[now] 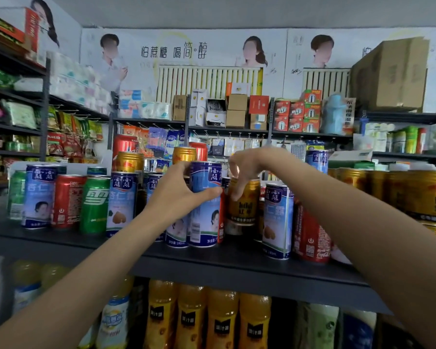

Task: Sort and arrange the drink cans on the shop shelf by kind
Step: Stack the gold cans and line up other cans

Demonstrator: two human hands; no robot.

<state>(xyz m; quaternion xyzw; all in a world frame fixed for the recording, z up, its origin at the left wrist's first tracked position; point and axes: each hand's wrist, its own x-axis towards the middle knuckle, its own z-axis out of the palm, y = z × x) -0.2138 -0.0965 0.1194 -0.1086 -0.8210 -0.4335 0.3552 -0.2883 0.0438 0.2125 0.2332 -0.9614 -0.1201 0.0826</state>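
Observation:
A dark shelf (212, 258) holds mixed drink cans: tall blue-and-white ones, red cola cans, green cans and gold cans. My left hand (176, 195) grips a tall blue-and-white can (204, 217) at the shelf's middle, thumb across its front. Just to its right, my right hand (242, 172) reaches down from above and holds a gold can (244, 210) by its top rim; the can looks slightly raised off the shelf. A block of gold cans (413, 197) stands at the right end.
More blue-and-white (38, 197), red (67, 200) and green (95, 205) cans stand at the left; another blue-and-white can (277, 222) and a red can (310, 238) stand right of the gold one. Orange juice bottles (207, 321) fill the shelf below. Boxes and packets crowd the shelves behind.

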